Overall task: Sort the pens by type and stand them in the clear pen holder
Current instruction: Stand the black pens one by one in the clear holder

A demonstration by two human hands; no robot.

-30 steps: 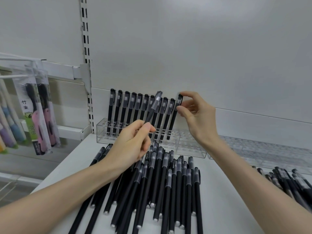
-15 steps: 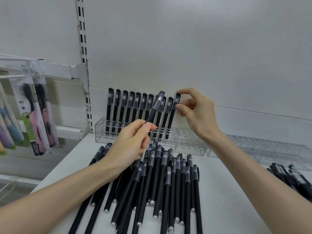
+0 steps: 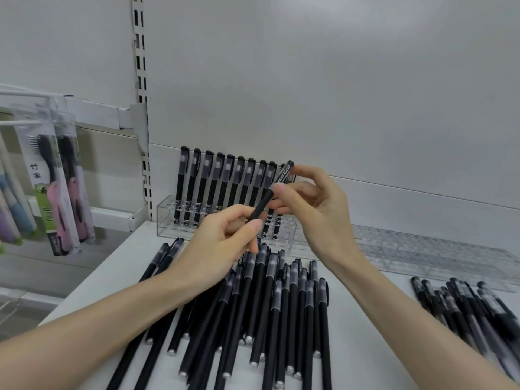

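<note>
Black pen (image 3: 266, 197): left hand (image 3: 222, 246) gripped its barrel, right hand (image 3: 318, 209) pinched its cap. Hazard noted: hasty insertion could topple standing pens (image 3: 219, 178) in clear holder (image 3: 166, 220).

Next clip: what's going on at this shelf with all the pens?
A person is filling a clear pen holder on a white shelf. Both hands are on one black pen, tilted in front of the holder: the left hand grips its barrel, the right hand pinches its capped end. A row of matching pens stands in the holder. A pile of loose pens lies under the hands, a second pile at the far right.
</note>
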